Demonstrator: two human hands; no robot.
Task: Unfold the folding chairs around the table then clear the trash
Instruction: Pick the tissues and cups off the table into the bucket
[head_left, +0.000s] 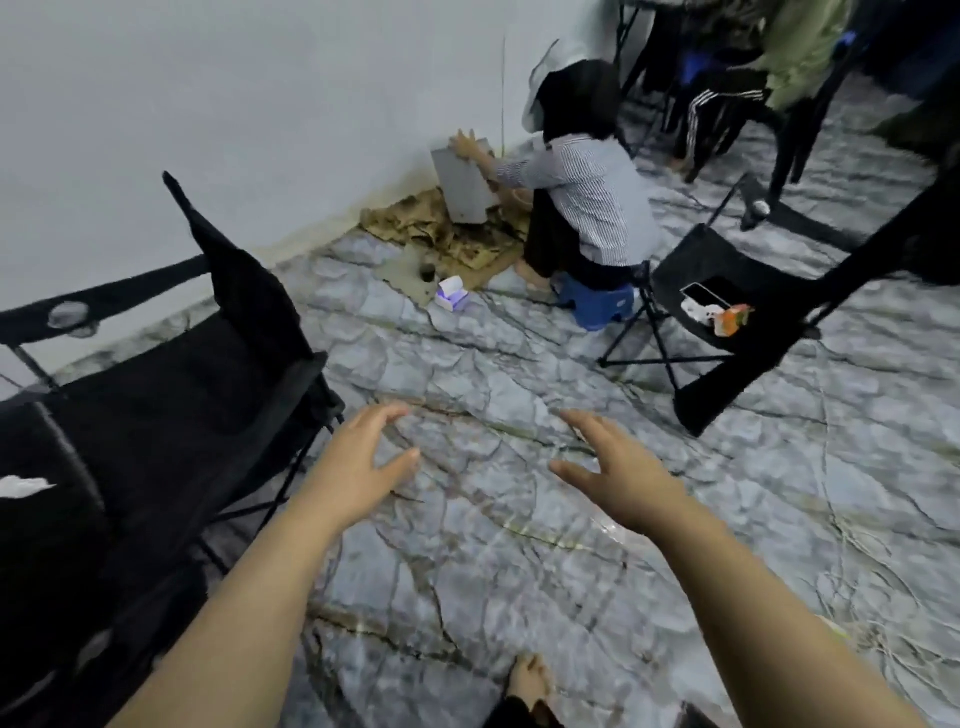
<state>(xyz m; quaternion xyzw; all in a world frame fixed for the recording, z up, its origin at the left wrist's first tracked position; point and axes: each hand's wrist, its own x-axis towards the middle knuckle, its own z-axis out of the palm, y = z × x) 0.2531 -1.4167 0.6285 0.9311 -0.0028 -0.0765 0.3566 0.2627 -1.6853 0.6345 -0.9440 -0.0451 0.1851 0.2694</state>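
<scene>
Two hands: the left hand (358, 467) and right hand (618, 480) were held out over the marble floor (519, 597), palms turned towards each other, holding nothing.
Finger state: the fingers of both were spread and slightly bent, thumbs apart, touching no object.
Near chair, location: a black folding chair (182, 395) stood unfolded just left of the left fingers, its front seat corner near them but apart.
Far chair, location: a second folding chair (737, 270) stood unfolded well beyond the right fingertips and to their right. A phone (704, 295) and an orange wrapper (732, 318) lay on its seat.
Bystander: a seated person (587, 197) was far beyond the fingertips, at the wall, handling a grey panel (462, 182) over cardboard (415, 218).
Risk 1: the phone could be swept out with the wrapper during clearing, since the two lay side by side.
Risk 2: moving the far chair could tip both items off, the seat being soft fabric.
Risk 3: judged likely, a chair leg could catch the bystander's blue stool (597, 304), which stood just beside the far chair's frame.
Near chair, pointing: the seat front faced towards the fingers, and the backrest rose away towards the wall, so the long axis ran from the fingers to the wall.
Far chair, pointing: its dark back panel slanted up and right of the fingertips. Facing could not be told for certain.
</scene>
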